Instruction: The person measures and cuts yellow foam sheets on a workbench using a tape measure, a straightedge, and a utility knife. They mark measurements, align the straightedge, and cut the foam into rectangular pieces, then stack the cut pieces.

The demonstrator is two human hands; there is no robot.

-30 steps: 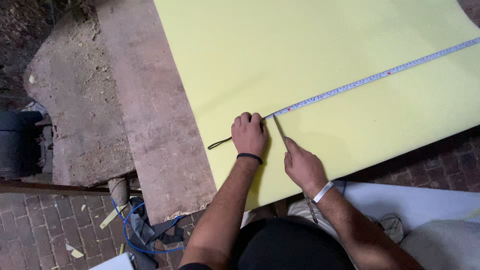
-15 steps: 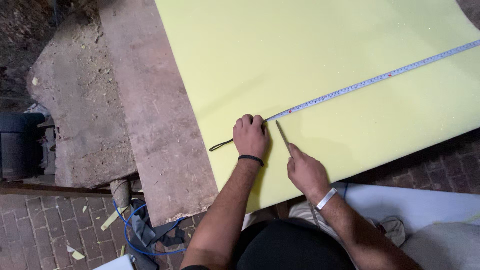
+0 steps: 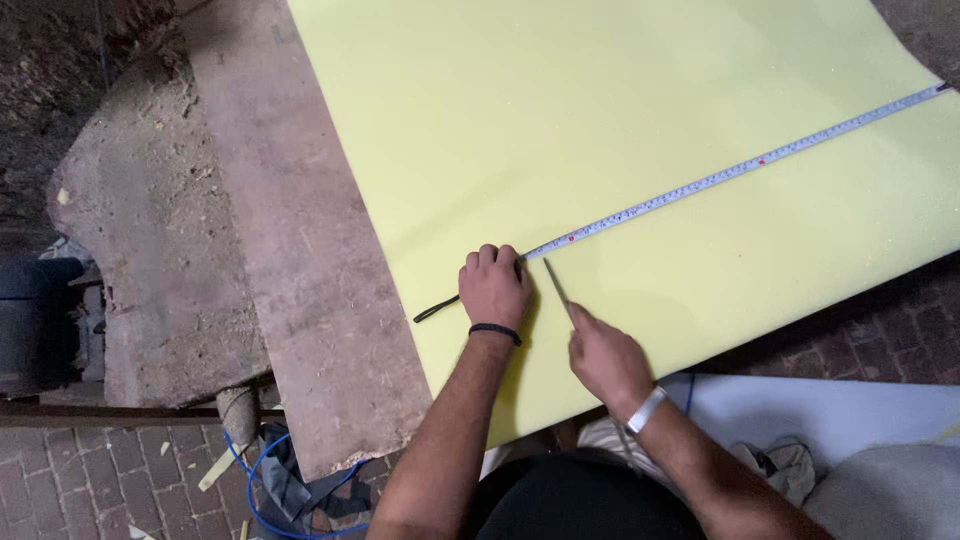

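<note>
1. Across the middle of the frame, a long metal measuring tape (image 3: 720, 178) is stretched flat on a large pale-yellow foam sheet (image 3: 600, 100), running from the lower centre up to the right edge.
2. Its near end is pinned down by the left hand (image 3: 493, 288), whose fingers are curled closed over the tape; a black wristband is worn on that wrist.
3. A black strap loop (image 3: 436, 310) is seen lying on the foam just left of that hand.
4. A thin grey rod-like tool (image 3: 558, 290) is gripped by the right hand (image 3: 605, 358), fingers closed around it; its tip is placed on the foam just below the tape, beside the left hand. A white wristband is worn on the right wrist.
5. The foam sheet is laid on a worn brown wooden board (image 3: 300, 280), which fills the left of centre.
6. A rough, dusty grey slab (image 3: 150, 250) is seen at the left.
7. A blue cable (image 3: 262, 490) is lying on the brick floor (image 3: 60, 480) at the lower left.
</note>
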